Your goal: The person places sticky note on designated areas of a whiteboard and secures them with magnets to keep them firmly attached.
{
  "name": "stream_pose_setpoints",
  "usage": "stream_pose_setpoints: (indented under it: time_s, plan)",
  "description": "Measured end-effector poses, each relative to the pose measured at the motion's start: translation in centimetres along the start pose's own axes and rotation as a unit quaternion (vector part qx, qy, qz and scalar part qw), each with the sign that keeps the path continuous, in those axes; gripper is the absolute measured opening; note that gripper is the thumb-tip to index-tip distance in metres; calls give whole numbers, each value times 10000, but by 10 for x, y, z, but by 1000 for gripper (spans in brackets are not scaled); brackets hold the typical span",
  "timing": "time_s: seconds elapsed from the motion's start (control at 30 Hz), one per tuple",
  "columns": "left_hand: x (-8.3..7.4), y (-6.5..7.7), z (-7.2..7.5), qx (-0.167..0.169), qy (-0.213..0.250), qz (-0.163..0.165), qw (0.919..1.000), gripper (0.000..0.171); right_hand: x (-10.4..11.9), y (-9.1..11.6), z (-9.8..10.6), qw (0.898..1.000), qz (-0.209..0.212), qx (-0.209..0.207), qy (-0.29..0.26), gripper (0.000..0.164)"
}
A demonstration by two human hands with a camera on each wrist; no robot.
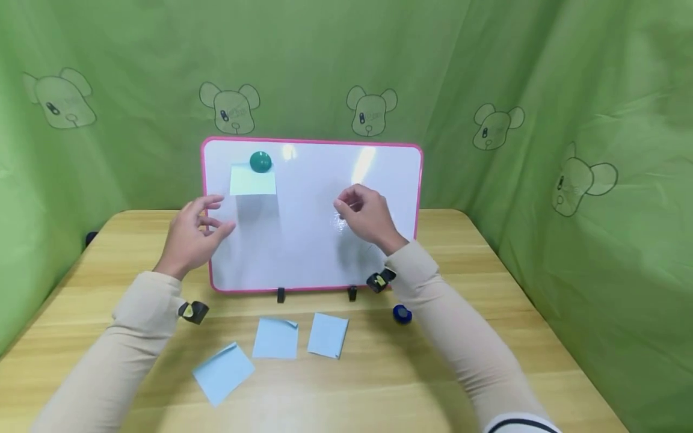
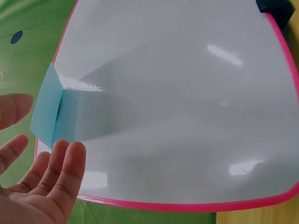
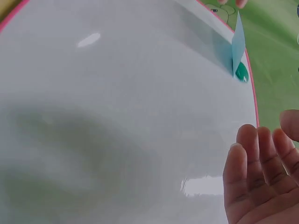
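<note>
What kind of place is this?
Perhaps a small indoor booth set up for filming, though I can't be sure. Green curtains with cartoon animal faces hang around a wooden table, and a pink-edged whiteboard stands on it.

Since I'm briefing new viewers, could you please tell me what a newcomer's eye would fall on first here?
Probably the central pink-edged whiteboard, with a green magnet and a pale note at its upper left. Next come the empty left grip by the board's left edge and the empty right grip before its right half. Three blue notes lie on the table in front.
</note>
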State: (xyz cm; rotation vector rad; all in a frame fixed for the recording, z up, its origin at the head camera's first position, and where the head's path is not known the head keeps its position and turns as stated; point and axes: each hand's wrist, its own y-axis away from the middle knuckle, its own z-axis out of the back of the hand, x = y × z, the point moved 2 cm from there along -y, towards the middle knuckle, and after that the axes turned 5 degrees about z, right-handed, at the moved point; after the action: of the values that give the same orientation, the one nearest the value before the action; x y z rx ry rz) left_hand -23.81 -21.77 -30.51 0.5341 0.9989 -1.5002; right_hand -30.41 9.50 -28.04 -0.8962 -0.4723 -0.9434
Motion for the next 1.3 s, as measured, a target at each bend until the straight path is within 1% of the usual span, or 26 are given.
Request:
stream_pose_setpoints:
  time_s: [0.1, 0.23, 0.43, 0.57, 0.77, 0.87, 0.97, 1.17, 1.3]
  plan:
    - [4, 10, 0, 28, 50, -54, 10000, 55, -11, 16, 11, 9999, -97, -107, 0, 12]
    - [13, 25, 0, 92, 68, 1, 9999, 54, -28, 41, 24, 9995, -248, -191, -5, 12]
    - [29, 47, -3, 219, -76, 80, 9997, 53, -59, 77, 39, 9989, -407, -225, 67, 13]
    - [41, 59, -5, 408, -170, 213, 9988, 54, -82, 98, 45, 9966, -807, -120, 147, 16]
    - [55, 72, -5, 683, -248, 313, 9969, 54, -107, 122, 49, 9900, -1352, 250, 330, 19]
    - [59, 77, -8, 842, -277, 392, 9953, 56, -115, 131, 51, 9869, -1477, 405, 512, 17]
    - [63, 82, -11, 1019, -409, 478, 9928, 57, -121, 136, 52, 9855, -1456, 551, 672, 14]
    - [69, 94, -14, 1543, -906, 505, 9826, 57, -130, 139, 51, 9822, -1335, 979, 886, 14]
    - [70, 102, -18, 1762, -1068, 575, 9769, 55, -133, 141, 50, 9782, -1233, 1375, 945, 17]
